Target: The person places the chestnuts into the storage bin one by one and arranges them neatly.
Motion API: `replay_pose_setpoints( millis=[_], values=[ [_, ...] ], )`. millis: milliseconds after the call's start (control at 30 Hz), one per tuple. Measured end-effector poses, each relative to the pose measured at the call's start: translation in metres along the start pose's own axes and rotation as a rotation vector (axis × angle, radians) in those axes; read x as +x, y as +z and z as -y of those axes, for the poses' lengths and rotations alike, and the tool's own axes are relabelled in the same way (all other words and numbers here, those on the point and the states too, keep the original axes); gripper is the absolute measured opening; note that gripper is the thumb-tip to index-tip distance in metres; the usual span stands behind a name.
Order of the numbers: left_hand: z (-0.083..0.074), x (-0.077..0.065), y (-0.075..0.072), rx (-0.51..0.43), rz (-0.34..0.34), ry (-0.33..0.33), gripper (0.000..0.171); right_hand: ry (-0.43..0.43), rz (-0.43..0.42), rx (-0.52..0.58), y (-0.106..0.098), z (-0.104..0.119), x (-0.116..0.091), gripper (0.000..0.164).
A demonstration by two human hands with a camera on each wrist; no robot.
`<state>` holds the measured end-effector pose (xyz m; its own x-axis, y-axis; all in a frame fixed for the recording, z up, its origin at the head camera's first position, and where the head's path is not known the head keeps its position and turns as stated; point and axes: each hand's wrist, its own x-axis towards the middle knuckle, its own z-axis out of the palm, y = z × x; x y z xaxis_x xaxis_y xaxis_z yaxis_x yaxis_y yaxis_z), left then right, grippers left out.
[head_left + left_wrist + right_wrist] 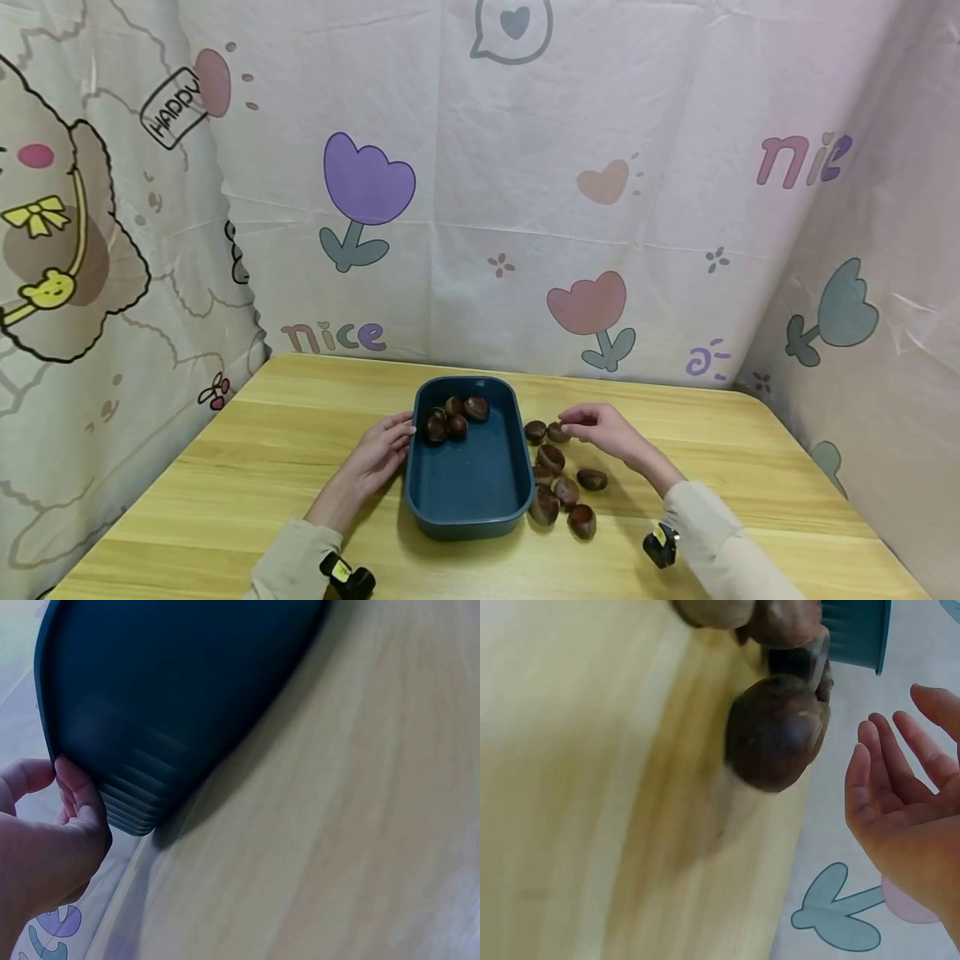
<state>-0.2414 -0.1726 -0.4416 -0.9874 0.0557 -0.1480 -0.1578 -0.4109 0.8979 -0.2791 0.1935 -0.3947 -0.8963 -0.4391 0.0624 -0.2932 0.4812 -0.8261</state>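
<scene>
Blue-green and round-cornered, a deep rectangular tray (472, 479) stands on a pale wooden table (322, 392); we take the tray's middle as the centre of our clock. Inside it, towards 11 o'clock, we find a small cluster of glossy brown chestnuts (476, 407), about five that we can make out. Outside, from 2 round to 4 o'clock, we count eight loose chestnuts (551, 458), most of them close together just beside the tray's wall. One, a little past 3 o'clock, lies slightly apart from the others.

At 9 o'clock we see the person's left hand (378, 454). Its thumb and fingers grip the tray: the left wrist view shows us the rim pinched between them, near a ridged stretch of wall.

Between 2 and 3 o'clock is the right hand (606, 430), its fingertips at one of the loose chestnuts; we cannot tell whether they touch it. From the right wrist view we see those fingers open and loosely bent, the thumb held apart.

Both arms wear cream sleeves (292, 558), with a small black camera (660, 546) at each wrist. Behind the table hangs a pale printed cloth (487, 150). On it we notice a purple tulip (369, 179) towards 11 o'clock and a pink tulip (587, 307) between 1 and 2.
</scene>
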Motion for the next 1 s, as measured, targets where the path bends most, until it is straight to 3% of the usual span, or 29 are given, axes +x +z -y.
replay_pose_setpoints(
  millis=[500,1000],
  values=[
    [0.001,0.000,0.001,0.007,-0.017,0.009,0.040,0.045,0.050,0.002,-0.008,-0.022,-0.040,0.033],
    [0.000,-0.001,0.001,0.004,-0.013,0.002,0.042,0.077,0.127,0.101,-0.006,-0.038,-0.056,0.041]
  ],
)
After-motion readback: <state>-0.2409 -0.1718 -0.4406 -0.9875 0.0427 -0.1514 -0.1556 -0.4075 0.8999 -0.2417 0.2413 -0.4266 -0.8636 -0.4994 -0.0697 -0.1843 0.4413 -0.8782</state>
